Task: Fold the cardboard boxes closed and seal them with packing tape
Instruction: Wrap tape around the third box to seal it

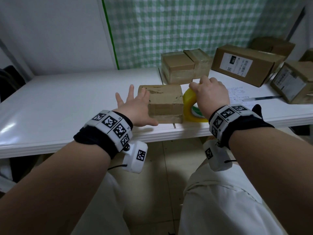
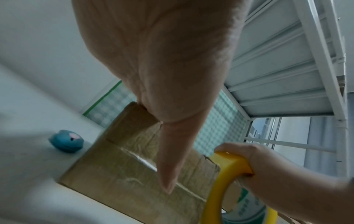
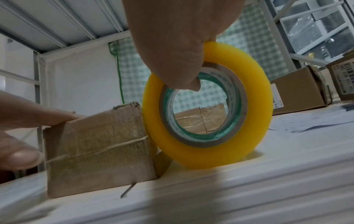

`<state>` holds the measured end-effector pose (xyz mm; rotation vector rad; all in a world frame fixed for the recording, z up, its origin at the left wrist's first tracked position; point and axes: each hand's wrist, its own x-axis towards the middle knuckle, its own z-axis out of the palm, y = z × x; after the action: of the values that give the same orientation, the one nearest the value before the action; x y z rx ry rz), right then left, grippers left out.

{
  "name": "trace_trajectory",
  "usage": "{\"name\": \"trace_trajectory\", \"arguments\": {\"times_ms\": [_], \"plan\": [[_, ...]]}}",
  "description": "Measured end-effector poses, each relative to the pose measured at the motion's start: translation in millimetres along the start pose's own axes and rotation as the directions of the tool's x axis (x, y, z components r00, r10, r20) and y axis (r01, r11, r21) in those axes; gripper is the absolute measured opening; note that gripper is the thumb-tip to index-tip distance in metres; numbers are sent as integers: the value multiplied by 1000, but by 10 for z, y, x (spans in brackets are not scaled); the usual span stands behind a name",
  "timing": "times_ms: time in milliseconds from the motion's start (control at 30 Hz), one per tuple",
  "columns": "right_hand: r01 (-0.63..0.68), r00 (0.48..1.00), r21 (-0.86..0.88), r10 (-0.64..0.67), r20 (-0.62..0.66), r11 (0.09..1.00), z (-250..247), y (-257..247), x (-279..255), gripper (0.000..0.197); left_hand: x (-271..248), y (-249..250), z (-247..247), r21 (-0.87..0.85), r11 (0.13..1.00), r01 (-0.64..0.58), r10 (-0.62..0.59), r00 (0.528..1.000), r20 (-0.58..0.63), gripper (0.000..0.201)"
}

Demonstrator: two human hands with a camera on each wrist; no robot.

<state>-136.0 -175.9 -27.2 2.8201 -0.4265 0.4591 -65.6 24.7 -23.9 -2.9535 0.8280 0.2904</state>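
A small brown cardboard box (image 1: 163,100) (image 2: 134,163) (image 3: 97,141) lies closed near the front edge of the white table (image 1: 67,99), with clear tape across its side. My left hand (image 1: 135,106) rests against the box's left end with straight spread fingers, thumb (image 2: 170,159) along the near side. My right hand (image 1: 210,94) grips a yellow roll of packing tape (image 1: 191,107) (image 3: 206,106) (image 2: 226,178), thumb through its core. The roll stands on edge on the table, touching the box's right end.
Two taped boxes (image 1: 184,67) stand behind the small one. Larger labelled boxes (image 1: 245,65) (image 3: 298,89) fill the back right. A pen (image 1: 260,98) and paper lie to the right. A blue round object (image 2: 66,141) sits on the table left of the box.
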Motion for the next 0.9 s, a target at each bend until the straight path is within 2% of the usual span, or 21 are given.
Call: {"name": "trace_trajectory", "arguments": {"times_ms": [267, 633, 900], "plan": [[4, 1000, 14, -4, -6, 1000, 6, 3, 8, 40, 20, 227, -58, 29, 994, -106, 104, 994, 45, 103], [14, 1000, 35, -14, -23, 999, 17, 11, 17, 40, 125, 564, -57, 63, 985, -158, 155, 986, 55, 101], [10, 1000, 52, -9, -11, 999, 3, 2, 19, 40, 150, 578, -35, 34, 986, -161, 160, 987, 35, 101]]}}
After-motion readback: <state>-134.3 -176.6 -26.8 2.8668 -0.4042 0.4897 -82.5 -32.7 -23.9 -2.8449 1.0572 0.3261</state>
